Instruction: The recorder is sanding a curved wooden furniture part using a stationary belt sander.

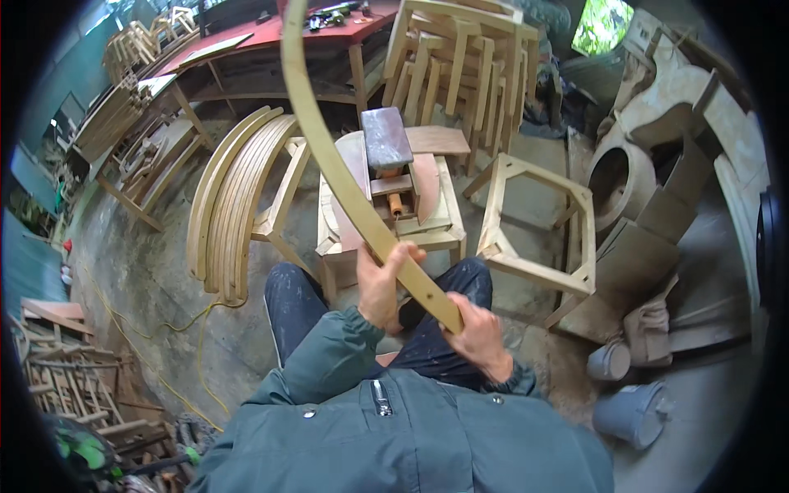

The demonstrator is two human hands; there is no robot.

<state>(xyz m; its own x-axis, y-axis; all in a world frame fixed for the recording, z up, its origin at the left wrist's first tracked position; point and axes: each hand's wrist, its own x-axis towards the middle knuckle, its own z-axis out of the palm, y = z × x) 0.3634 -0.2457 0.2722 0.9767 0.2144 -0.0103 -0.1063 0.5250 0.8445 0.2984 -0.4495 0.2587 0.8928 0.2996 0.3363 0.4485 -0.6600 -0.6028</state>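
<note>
A long curved wooden strip (333, 160) slants across the view, from the top middle down toward my lap. My left hand (382, 283) is closed around its lower part, with the thumb lying over the top face. At the strip's near end, my right hand (479, 333) grips it from the right side. Small dark holes show in the strip near that end. Beyond my hands stands a low wooden bench (448, 234) with a grey-wrapped block (387, 138) on it and an orange handle (395, 204) below the block. Part of the bench is hidden behind the strip.
Several similar curved strips (238, 197) rest on a frame at the left. An open wooden frame (588, 234) stands at the right. Stacked stool frames (460, 66) and a red-topped table (362, 29) are farther back. Buckets (631, 413) sit at lower right; a yellow cord (200, 345) crosses the floor.
</note>
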